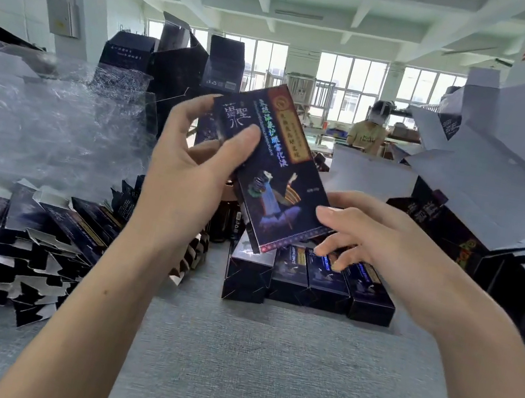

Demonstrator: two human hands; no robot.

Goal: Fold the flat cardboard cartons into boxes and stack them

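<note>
- I see two bare hands, the left hand [186,165] and the right hand [369,237], each on a bare forearm.
- The fingers [331,215] have short, rounded nails, as far as I can make out.
- A small dark mole marks the left forearm [105,291].
- Both wrists show bare.

The grey cloth-covered table [261,365] carried a row of folded boxes [309,283] at its middle, touching side by side. A sprawling pile of flat cartons [20,245] lay to the left, with crumpled plastic wrap [40,127] behind it.
</note>
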